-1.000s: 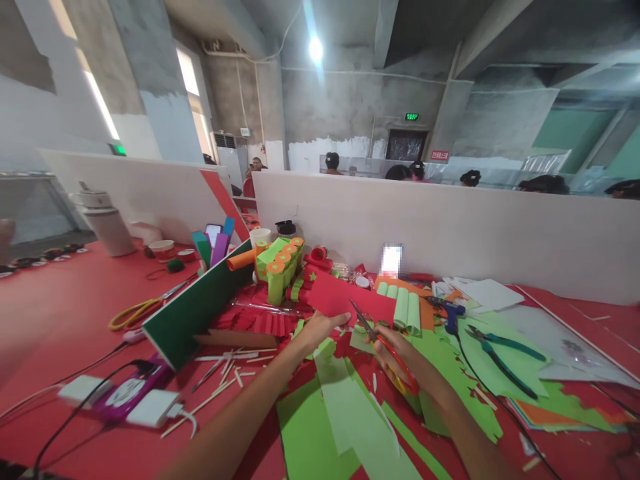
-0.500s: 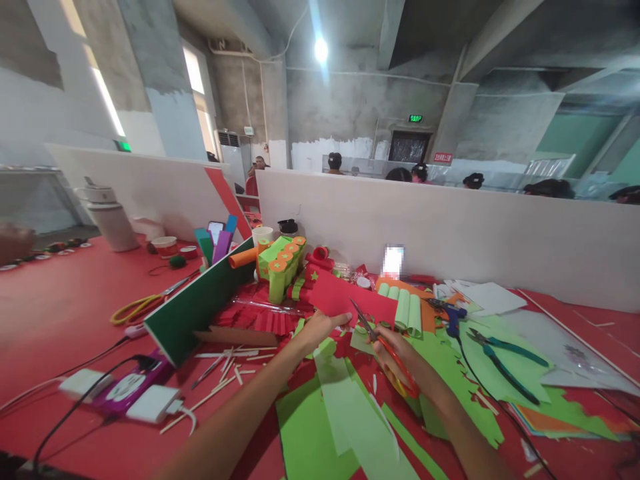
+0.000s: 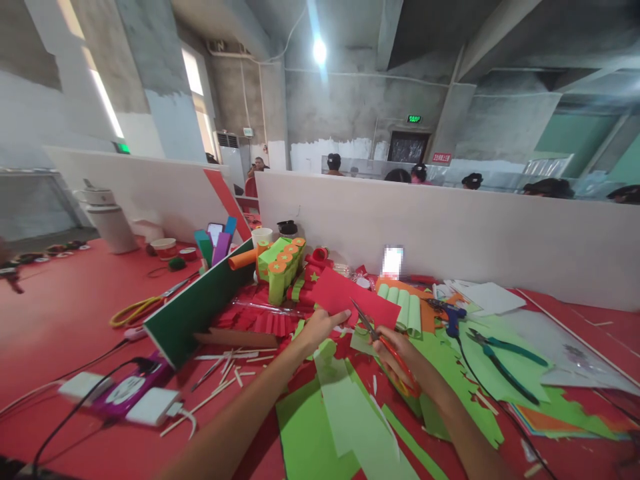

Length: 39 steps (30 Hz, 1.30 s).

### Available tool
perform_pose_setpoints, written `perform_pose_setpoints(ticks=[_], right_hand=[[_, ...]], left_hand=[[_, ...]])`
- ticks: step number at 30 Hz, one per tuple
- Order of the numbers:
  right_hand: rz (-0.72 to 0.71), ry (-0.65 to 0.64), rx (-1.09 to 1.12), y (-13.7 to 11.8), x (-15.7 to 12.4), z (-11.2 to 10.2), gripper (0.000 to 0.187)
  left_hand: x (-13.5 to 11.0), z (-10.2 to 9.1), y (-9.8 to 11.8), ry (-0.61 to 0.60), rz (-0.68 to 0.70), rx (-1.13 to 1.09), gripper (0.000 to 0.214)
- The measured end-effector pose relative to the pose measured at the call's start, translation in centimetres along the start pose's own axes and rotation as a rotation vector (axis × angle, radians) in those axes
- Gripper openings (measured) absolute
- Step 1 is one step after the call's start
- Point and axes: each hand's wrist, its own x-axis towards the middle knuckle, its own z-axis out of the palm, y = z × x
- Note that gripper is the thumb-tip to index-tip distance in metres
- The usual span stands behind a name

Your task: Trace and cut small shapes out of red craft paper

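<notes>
1. Since the frame half a second ago, the rectangular sheet of bright red paper has turned slightly, its right corner now further left; the two hands have barely shifted.
2. Through the head view, my only feed, I see the left hand with its grip pinched on the sheet's lower edge, thumb laid over the paper.
3. My right hand has its grip wrapped around the red-orange and yellow handles of a pair of metal-bladed scissors. Their points aim up and left over the sheet's lower part; I cannot tell whether paper lies between the blades.
4. I see the sheet tilted above the littered red worktop, left of a row of pale green paper rolls and right of a lime-green paper model with round orange tops.
5. Flat green paper sheets lie between the forearms. On the right I make out a blue glue gun and teal-handled pliers; on the left, an upright dark green board.
</notes>
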Motion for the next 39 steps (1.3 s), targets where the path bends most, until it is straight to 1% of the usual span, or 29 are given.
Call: perform_pose_setpoints(ticks=[3,6,9,16,18,23,27,32,36,39], right_hand=[[0.001,0.002,0.004,0.2,0.2,0.1,0.047],[-0.012,0.013,0.015,0.6,0.5,0.2,0.047],[0.009,0.032,0.016,0.8,0.7,0.3,0.049],[-0.017,0.018,-0.039,0.1,0.3,0.2,0.046],[-0.006,0.011,-0.028,0.1,0.1,0.2,0.046],[0.012,0.005,-0.026,0.1,-0.2,0.0,0.042],[0.036,-0.021,-0.010,-0.2,0.1,-0.3,0.048],[0.037,-0.008,-0.027,-0.1,0.6,-0.6,0.051],[0.053,-0.017,-0.002,-0.4,0.3,-0.7,0.049],[0.054,-0.046,0.004,-1.2,-0.4,-0.8,0.042]], left_hand=[[0.2,0.0,-0.3,0.022,-0.013,-0.010,0.038],[0.2,0.0,-0.4,0.036,0.009,-0.019,0.035],[0.2,0.1,-0.3,0.066,0.039,0.021,0.034],[0.3,0.0,-0.1,0.113,0.051,0.057,0.031],[0.3,0.0,-0.1,0.095,0.058,0.061,0.031],[0.6,-0.2,-0.4,-0.027,0.104,0.026,0.031],[0.8,-0.5,-0.7,-0.048,0.096,0.037,0.034],[0.9,-0.5,-1.0,-0.080,0.102,-0.012,0.035],[0.9,-0.6,-1.2,-0.087,0.089,-0.009,0.034],[0.8,-0.6,-1.2,-0.060,0.085,0.001,0.033]])
